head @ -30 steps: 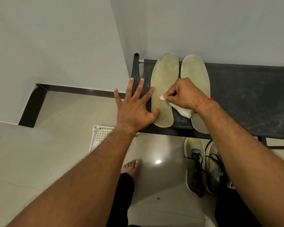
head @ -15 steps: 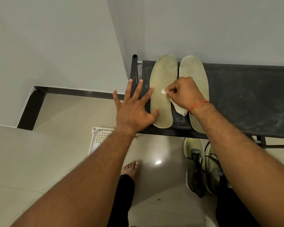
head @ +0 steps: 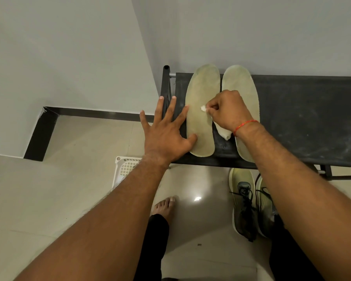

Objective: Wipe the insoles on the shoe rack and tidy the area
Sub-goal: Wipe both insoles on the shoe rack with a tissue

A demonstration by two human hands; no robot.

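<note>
Pale green insoles, black rack, white cloth.

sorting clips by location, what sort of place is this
Likely a home entryway or hallway corner: a black shoe rack against a plain wall, and a pair of sneakers on the tiled floor in front of it.

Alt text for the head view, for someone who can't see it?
The right hand presses a white cloth on the left insole atop a black shoe rack; the left hand lies flat, steadying it. Sneakers sit below.
</note>
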